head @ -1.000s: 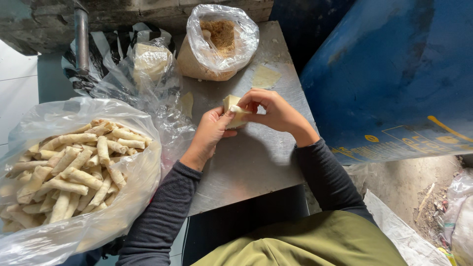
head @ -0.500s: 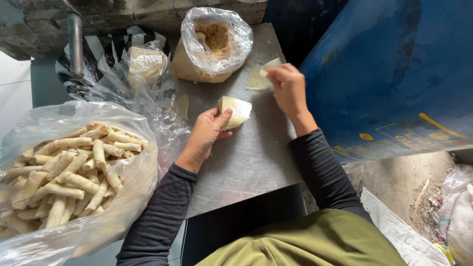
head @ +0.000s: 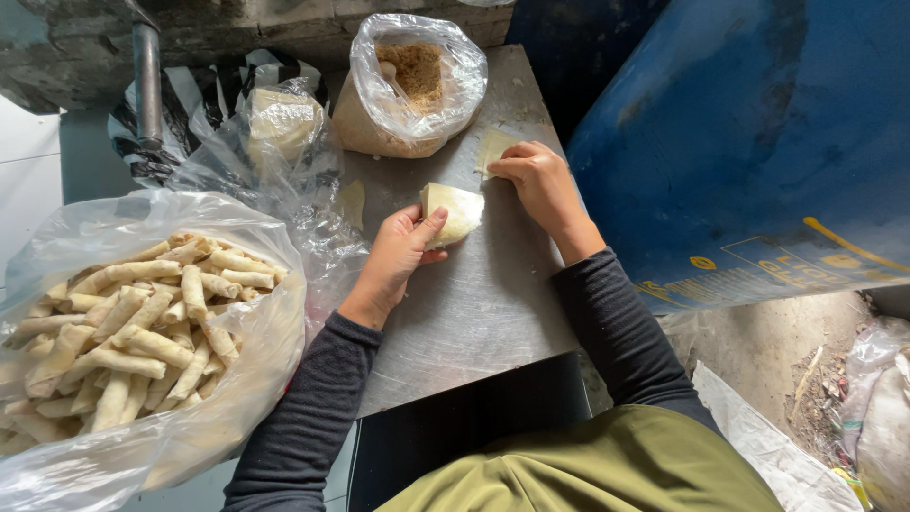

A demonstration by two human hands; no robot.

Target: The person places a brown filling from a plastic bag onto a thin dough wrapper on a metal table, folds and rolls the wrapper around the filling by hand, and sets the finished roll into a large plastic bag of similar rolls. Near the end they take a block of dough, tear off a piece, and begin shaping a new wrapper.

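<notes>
Left hand [head: 403,251] of ours gripped a folded pale wrapper [head: 453,210] just above the steel counter [head: 474,303]. Our right hand [head: 536,180] lay fingers-down on a flat wrapper sheet [head: 493,147], perhaps pinching its edge; we could not tell. Beside us sat a bag of rolled sticks [head: 142,313], and farther off a bag of brown crumbs [head: 412,76].
</notes>
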